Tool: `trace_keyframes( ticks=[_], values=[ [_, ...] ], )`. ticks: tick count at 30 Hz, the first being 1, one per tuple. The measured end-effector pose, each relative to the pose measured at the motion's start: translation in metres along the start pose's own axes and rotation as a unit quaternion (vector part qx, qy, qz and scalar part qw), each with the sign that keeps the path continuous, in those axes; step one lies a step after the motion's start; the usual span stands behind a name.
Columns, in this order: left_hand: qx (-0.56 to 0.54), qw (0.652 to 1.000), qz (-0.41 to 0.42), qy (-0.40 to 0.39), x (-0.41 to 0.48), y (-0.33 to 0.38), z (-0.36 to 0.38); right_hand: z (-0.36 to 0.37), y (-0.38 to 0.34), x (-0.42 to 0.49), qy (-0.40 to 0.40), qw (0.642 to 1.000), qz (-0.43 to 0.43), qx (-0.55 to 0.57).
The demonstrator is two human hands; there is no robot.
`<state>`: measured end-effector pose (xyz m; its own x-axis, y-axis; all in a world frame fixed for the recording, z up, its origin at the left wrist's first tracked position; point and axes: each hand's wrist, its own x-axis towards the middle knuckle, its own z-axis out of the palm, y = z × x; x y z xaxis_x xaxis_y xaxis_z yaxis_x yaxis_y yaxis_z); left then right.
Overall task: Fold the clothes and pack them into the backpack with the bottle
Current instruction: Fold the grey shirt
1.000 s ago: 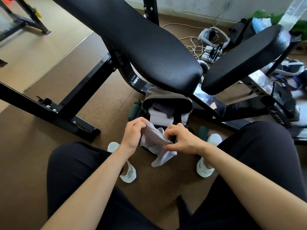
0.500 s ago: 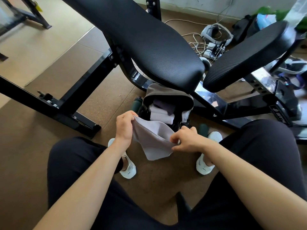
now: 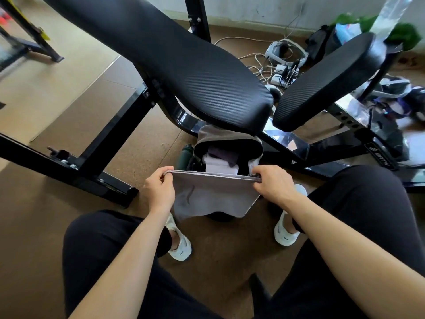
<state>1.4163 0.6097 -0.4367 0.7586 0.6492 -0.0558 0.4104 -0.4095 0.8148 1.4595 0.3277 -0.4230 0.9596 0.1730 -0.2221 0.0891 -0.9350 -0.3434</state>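
The black backrest pad (image 3: 184,72) fills the upper middle, and its top end runs out of view. Its lower end overhangs the rear of the backpack (image 3: 226,135) and hides whatever lies behind. The seat pad (image 3: 328,81) rises to the right, with a blurred heap of cables (image 3: 262,65) and bags beyond it that is hard to make out. The person's dark-trousered legs (image 3: 103,261) cover the lower corners and are cut off at the bottom edge.

The backpack stands on the brown floor (image 3: 76,199) between the knees. Its mouth gapes toward the camera, and its front and base are hidden behind the grey garment (image 3: 213,194). Inside, a white folded piece (image 3: 218,165) and a dark purple one (image 3: 224,155) show only in part.

The garment hangs flat in front of the opening, with its doubled top edge drawn taut and level. The left hand (image 3: 158,189) and right hand (image 3: 273,187) each hold one top corner. The left fingers (image 3: 164,174) are curled and pinch the cloth against the thumb; the right fingers (image 3: 258,172) pinch the other corner in the same way. The garment's lower hem dangles near the floor.

The dark green bottle (image 3: 184,156) stands just beside the backpack's left side, its lower part hidden.

Bare floor lies open to the left, bounded by the frame's black foot (image 3: 119,187), and between the two white slippers (image 3: 178,246).
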Motion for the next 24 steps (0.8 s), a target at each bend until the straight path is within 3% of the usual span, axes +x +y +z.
trace_keyframes(
  ticks=[3, 7, 9, 11, 13, 19, 24],
  values=[
    [-0.032, 0.999, 0.0, -0.014, 0.003, -0.003, 0.001, -0.003, 0.003, 0.001, 0.027, 0.999, -0.014, 0.009],
    [-0.062, 0.997, 0.036, 0.031, 0.003, 0.002, -0.004, -0.01, 0.002, 0.003, 0.211, 0.967, -0.065, 0.127],
    [-0.029, 0.998, 0.058, 0.022, 0.003, 0.001, -0.004, -0.012, 0.006, 0.005, 0.169, 0.977, -0.054, 0.12],
    [-0.017, 0.999, 0.002, -0.036, 0.006, -0.006, 0.001, -0.013, 0.01, 0.007, 0.003, 0.998, 0.01, 0.067],
    [-0.026, 0.995, -0.063, -0.07, 0.006, -0.013, 0.003, -0.011, 0.012, 0.007, -0.078, 0.995, 0.046, 0.045],
    [-0.02, 0.997, -0.027, -0.064, 0.006, -0.006, 0.0, -0.014, 0.021, 0.017, -0.002, 0.983, 0.076, 0.168],
    [-0.045, 0.998, -0.023, -0.046, 0.004, -0.003, -0.002, -0.012, 0.027, 0.019, 0.033, 0.926, 0.111, 0.36]
  ],
)
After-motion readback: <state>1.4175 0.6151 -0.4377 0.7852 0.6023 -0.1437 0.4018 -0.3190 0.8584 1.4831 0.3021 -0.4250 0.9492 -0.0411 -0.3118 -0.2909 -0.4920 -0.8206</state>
